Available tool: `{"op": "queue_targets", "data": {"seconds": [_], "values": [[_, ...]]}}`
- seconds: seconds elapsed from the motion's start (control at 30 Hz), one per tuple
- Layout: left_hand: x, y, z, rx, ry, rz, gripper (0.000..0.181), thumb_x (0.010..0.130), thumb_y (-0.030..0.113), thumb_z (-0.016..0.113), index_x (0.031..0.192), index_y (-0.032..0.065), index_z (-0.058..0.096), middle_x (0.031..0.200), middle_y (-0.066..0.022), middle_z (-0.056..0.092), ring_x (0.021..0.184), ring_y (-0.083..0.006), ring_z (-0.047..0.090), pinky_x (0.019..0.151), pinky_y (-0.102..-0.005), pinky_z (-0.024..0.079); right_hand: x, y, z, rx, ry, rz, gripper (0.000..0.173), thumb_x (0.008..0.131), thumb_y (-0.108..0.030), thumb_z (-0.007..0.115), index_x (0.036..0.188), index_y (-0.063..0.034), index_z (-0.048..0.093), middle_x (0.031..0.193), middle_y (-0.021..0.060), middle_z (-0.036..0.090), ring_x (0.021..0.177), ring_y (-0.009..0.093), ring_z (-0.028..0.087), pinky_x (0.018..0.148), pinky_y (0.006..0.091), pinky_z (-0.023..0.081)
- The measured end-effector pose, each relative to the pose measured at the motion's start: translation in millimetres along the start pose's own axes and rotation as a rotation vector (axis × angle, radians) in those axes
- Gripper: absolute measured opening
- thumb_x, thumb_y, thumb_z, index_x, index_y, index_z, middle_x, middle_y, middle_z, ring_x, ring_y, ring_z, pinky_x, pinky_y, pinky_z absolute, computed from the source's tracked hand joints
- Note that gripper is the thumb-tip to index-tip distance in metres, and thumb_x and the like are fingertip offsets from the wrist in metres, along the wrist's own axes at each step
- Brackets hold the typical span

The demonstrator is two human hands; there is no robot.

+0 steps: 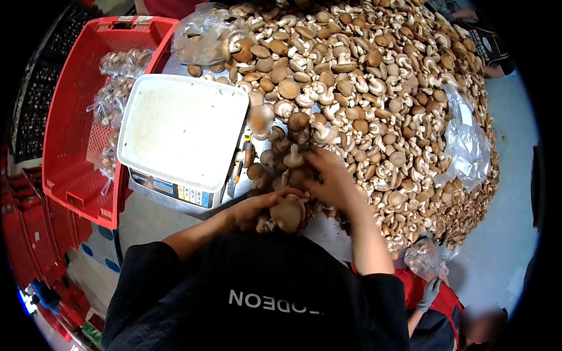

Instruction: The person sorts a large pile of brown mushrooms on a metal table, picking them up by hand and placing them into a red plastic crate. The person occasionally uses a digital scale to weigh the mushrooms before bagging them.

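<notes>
Close to my body, my left hand [252,210] is curled around a few brown shiitake mushrooms [287,213], its thumb lying over the top of them. My right hand [329,177], blurred, reaches into the near edge of a large heap of shiitake mushrooms [373,101]. Its fingers are spread against the caps and stems, and no mushroom is plainly gripped in them. Between the two hands lie several loose mushrooms, partly hidden by my fingers. Left of them stands a digital weighing scale [171,188] bearing a bare white plastic tray [184,131].
A red plastic crate [66,145] at left holds bagged mushrooms [109,101]. Beside the scale lies a yellow-black utility knife [241,158]. Clear plastic bags [467,140] rest on the heap. At lower right, a co-worker's gloved hand [430,294] holds a bag [423,259]. Others stand across the table.
</notes>
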State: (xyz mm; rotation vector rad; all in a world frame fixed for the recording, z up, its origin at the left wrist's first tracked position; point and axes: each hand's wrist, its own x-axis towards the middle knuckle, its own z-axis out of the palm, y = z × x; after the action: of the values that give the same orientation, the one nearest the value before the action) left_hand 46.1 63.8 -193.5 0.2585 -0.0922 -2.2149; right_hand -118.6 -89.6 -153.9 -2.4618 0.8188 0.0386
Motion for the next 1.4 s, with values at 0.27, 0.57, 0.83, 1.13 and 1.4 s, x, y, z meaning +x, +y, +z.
{"op": "queue_targets", "data": {"seconds": [0.27,0.57,0.83,1.13,1.4], "values": [[-14,-5,-11,-0.151,0.092,0.169,0.075,0.081,0.042,0.066,0.138,0.009,0.029,0.129,-0.0161,0.045,0.114,-0.0287,0.051,0.091,-0.0398,0.049,134,-11,-35,0.121,0.389,0.246,0.042,0.08,-0.029,0.064,0.114,-0.0049,0.058,0.102,0.0141,0.062,0.088,0.023,0.06,0.081,0.0349,0.048],[-35,-3,-3,-0.174,0.201,0.346,0.068,0.086,0.048,0.054,0.139,0.0115,0.031,0.13,-0.0157,0.045,0.114,-0.0321,0.051,0.095,-0.0454,0.045,64,19,-33,0.654,0.57,0.207,0.03,0.086,-0.013,0.06,0.113,-0.0003,0.06,0.102,0.0113,0.065,0.088,0.018,0.062,0.079,0.0294,0.05],[-18,-15,-12,-0.339,-0.107,0.253,0.057,0.09,0.048,0.048,0.132,0.0104,0.038,0.125,-0.0146,0.049,0.112,-0.0281,0.053,0.092,-0.0467,0.047,-93,-75,-11,0.444,0.466,-0.086,0.022,0.073,0.001,0.067,0.096,0.0001,0.066,0.09,0.0103,0.066,0.087,0.021,0.063,0.079,0.0277,0.048],[-63,-5,41,0.136,0.118,-0.034,0.072,0.063,0.032,0.078,0.119,-0.0023,0.048,0.12,-0.0149,0.051,0.112,-0.0243,0.051,0.099,-0.0337,0.037,-75,-52,-62,0.864,-0.526,-0.292,0.036,0.073,-0.002,0.07,0.108,-0.0055,0.065,0.105,0.0108,0.066,0.097,0.022,0.063,0.083,0.0313,0.049],[-68,22,29,0.183,-0.177,-0.013,0.075,0.066,0.039,0.08,0.121,-0.0017,0.047,0.121,-0.0131,0.05,0.117,-0.0217,0.048,0.102,-0.0311,0.034,129,-48,-43,0.385,0.232,0.124,0.027,0.08,-0.022,0.066,0.098,-0.0026,0.066,0.081,0.0105,0.066,0.074,0.02,0.061,0.07,0.0285,0.048]]}}
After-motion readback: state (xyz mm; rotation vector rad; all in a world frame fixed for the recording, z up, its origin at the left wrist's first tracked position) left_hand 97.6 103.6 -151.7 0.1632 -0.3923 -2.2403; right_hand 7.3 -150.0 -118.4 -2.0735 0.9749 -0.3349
